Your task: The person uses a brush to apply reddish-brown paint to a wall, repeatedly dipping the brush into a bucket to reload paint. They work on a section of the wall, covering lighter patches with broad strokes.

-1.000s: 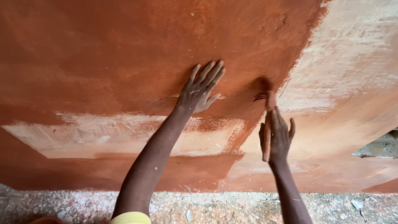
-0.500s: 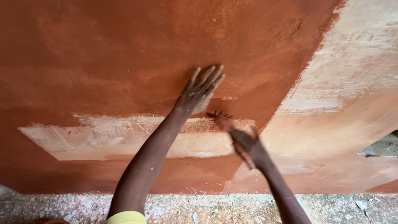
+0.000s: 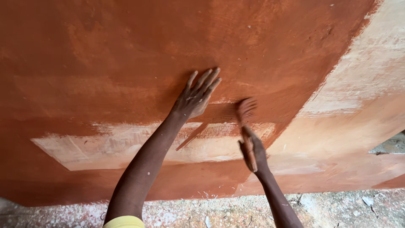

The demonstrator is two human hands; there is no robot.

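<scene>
My left hand lies flat on the wall, fingers spread and pointing up, on the reddish-brown painted part. My right hand grips the handle of a paintbrush. The bristles, blurred by motion, touch the wall just right of my left hand, at the edge where the brown paint meets a pale bare patch.
A wide unpainted, whitish area covers the wall's right side. Below the wall runs a rough grey floor speckled with white flakes. A dark gap shows at the far right edge.
My right hand swept the brush left from the edge of the brown paint, then back up beside my left hand. The left hand stayed pressed on the wall.
</scene>
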